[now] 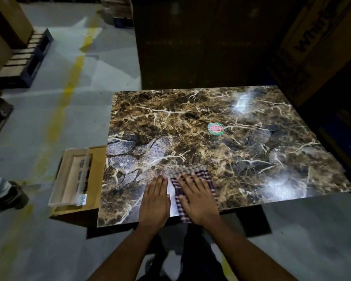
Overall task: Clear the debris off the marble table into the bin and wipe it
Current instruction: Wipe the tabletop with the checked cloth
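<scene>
My right hand (197, 197) flat on checked cloth (201, 171), near edge of glossy brown-veined marble table (251, 151), my left hand (155, 199) flat beside the cloth

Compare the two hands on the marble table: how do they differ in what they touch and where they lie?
The right hand presses flat on the checked cloth; the left hand lies mostly on the bare marble table, beside the cloth. The right hand's fingers spread wider; the left hand's lie closer together. Both are open, palms down, at the near edge.
</scene>
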### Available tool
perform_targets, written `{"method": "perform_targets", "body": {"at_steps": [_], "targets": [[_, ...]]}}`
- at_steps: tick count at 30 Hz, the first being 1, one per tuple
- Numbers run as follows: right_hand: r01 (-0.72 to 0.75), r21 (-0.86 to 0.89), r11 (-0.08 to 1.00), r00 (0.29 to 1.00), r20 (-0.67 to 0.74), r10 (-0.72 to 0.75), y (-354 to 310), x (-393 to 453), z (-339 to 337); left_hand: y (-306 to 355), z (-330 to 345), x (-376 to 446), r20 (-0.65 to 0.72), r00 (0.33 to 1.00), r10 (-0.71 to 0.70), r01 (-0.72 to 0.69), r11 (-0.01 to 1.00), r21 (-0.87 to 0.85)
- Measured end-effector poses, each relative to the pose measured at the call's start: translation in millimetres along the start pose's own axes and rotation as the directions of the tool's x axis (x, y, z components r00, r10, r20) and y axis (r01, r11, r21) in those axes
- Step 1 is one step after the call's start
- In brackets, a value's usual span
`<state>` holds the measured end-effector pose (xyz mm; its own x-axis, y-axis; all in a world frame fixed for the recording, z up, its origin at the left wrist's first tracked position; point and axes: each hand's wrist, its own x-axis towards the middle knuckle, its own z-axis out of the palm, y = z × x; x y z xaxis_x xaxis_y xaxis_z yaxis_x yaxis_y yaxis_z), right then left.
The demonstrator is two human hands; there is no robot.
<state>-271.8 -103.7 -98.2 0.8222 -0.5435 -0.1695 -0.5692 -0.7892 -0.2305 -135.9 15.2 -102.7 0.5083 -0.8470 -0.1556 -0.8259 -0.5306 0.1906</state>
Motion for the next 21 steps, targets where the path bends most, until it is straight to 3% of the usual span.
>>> {"method": "perform_targets", "body": {"at_steps": [5,11,15,18,21], "targets": [[-0.18,-0.006,0.984,0.982,-0.066,0.18,36,46,-12,11,-3,23,-0.016,1.0,0.005,-0.006,0.999,-0.053],[-0.008,-0.018,1.0,0.999,-0.037,0.008,34,29,-11,21,-2,56,-0.049,0.999,0.009,-0.012,0.998,-0.063],[-0.105,-0.021,0.994,0.991,-0.083,0.103,78,49,-23,28,-8,75,-0.057,0.998,-0.008,0.004,0.997,-0.08],[-0.185,0.018,0.983,0.977,-0.101,0.186,67,97,-29,31,-13,89,-0.069,0.997,-0.018,0.011,0.995,-0.1],[-0.073,0.011,0.997,0.995,-0.068,0.074,50,102,-26,34,-14,102,-0.077,0.997,-0.032,0.025,0.995,-0.095]]}}
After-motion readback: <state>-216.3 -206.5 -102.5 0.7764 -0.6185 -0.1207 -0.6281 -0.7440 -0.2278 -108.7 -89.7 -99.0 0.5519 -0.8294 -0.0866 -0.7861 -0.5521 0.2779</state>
